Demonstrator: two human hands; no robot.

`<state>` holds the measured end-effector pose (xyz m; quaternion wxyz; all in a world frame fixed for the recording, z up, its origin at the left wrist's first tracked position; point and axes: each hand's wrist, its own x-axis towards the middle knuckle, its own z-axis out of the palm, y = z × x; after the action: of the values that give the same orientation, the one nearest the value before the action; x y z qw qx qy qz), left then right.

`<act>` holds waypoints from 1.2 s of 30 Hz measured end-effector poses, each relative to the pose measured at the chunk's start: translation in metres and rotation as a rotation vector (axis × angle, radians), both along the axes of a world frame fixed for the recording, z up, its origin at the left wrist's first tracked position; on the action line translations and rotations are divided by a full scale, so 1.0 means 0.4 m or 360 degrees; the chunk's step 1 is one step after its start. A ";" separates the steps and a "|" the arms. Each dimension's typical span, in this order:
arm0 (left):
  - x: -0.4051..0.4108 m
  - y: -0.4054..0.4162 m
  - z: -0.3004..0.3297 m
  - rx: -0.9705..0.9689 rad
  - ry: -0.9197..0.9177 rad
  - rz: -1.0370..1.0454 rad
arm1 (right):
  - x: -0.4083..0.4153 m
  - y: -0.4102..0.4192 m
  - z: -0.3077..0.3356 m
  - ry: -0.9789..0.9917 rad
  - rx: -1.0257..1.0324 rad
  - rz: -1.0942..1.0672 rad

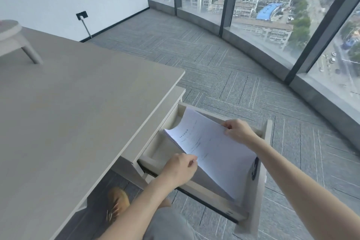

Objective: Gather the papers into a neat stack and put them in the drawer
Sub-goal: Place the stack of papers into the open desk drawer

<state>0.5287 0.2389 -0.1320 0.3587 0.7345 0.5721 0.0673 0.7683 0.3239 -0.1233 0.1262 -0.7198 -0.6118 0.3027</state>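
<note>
We've got the stack of papers (pixel 210 148) tilted over the open drawer (pixel 253 208) at the table's (pixel 78 113) right edge, left hand (pixel 180 167) and right hand (pixel 238 132) each pinching an edge.

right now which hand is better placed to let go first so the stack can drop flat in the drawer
Probably the left hand. It pinches the near edge of the paper stack over the open drawer, while the right hand holds the far edge by the drawer's far wall and can steady it.
</note>
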 end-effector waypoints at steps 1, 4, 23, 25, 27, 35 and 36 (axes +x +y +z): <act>0.004 0.002 -0.011 0.0001 0.0061 -0.0053 | -0.007 0.005 -0.007 -0.0053 0.0001 0.0059; 0.021 -0.001 -0.036 -0.0039 0.0213 -0.0153 | -0.021 0.014 -0.037 -0.0186 0.0056 0.0194; 0.093 0.021 -0.036 -0.0246 0.1005 -0.0613 | -0.047 0.019 -0.136 -0.0831 0.0036 0.0377; 0.086 0.023 -0.019 -0.0177 0.0976 -0.0614 | -0.045 0.013 -0.129 -0.0807 0.0056 0.0356; 0.076 0.028 0.001 -0.0112 0.0925 -0.0584 | -0.044 0.003 -0.114 -0.0786 0.0091 0.0347; 0.022 0.091 0.133 0.0322 0.0773 -0.0331 | -0.020 -0.078 -0.029 -0.0518 0.0308 0.0154; 0.013 0.104 0.152 0.0394 0.0739 -0.0269 | -0.013 -0.094 -0.017 -0.0464 0.0349 0.0110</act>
<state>0.5340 0.2804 -0.0711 0.1300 0.8136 0.5632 -0.0635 0.7631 0.2864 -0.1302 0.1033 -0.7165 -0.6773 0.1309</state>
